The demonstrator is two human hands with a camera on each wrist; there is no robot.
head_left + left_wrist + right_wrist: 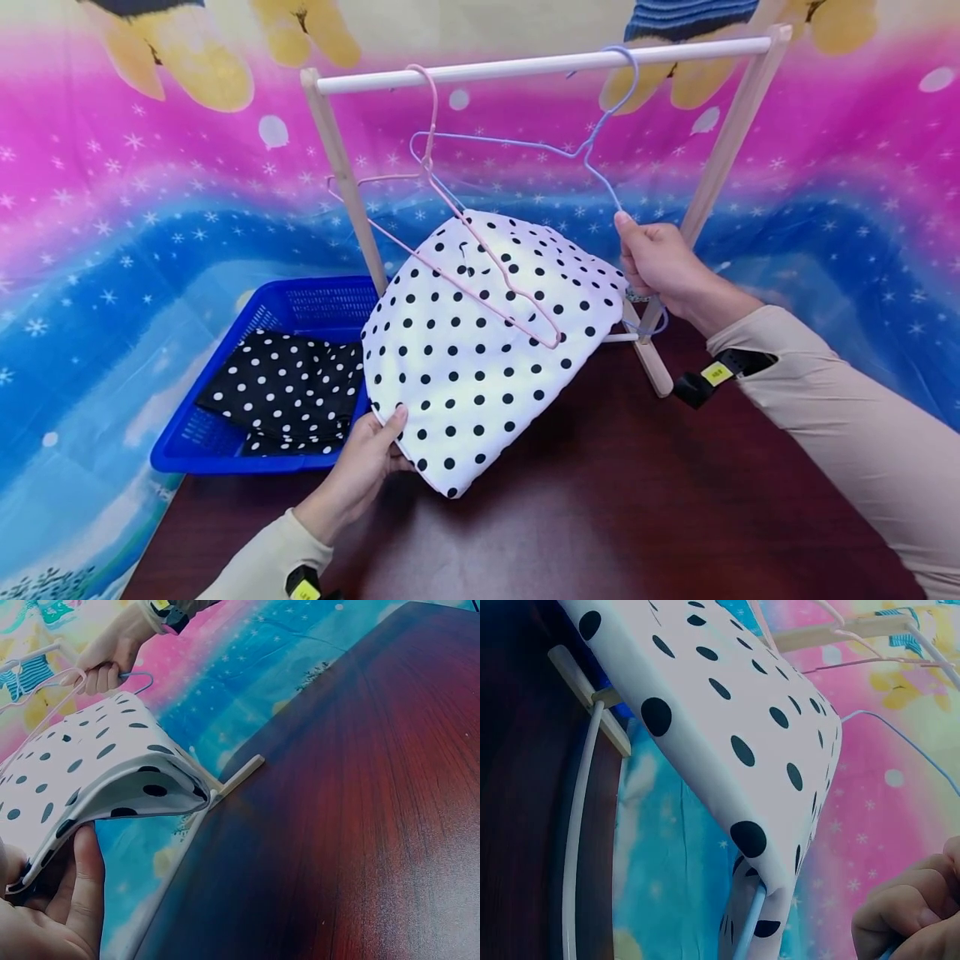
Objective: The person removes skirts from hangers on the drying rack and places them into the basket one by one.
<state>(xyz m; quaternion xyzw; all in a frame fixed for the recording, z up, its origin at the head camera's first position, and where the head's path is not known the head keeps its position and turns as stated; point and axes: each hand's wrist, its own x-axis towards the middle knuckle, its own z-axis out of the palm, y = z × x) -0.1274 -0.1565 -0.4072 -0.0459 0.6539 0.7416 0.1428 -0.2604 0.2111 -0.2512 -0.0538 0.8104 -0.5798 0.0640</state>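
A white cloth with black dots (465, 375) hangs aslant in front of the rack, folded over a blue wire hanger (587, 150) whose hook is on the rail. My left hand (363, 458) pinches the cloth's lower left edge, thumb on the front and fingers behind. With curled fingers my right hand (663, 262) grips the hanger's right shoulder. In the right wrist view the blue wire (751, 922) passes into the cloth's fold. A pink hanger (434, 108) hangs on the rail too, its lower right corner in front of the cloth.
The wooden rack with a white rail (517, 68) stands on a dark red table (600, 500). Left of it sits a blue plastic basket (168, 454) holding a black cloth with white dots (285, 387). A patterned backdrop (90, 250) surrounds the table's far side.
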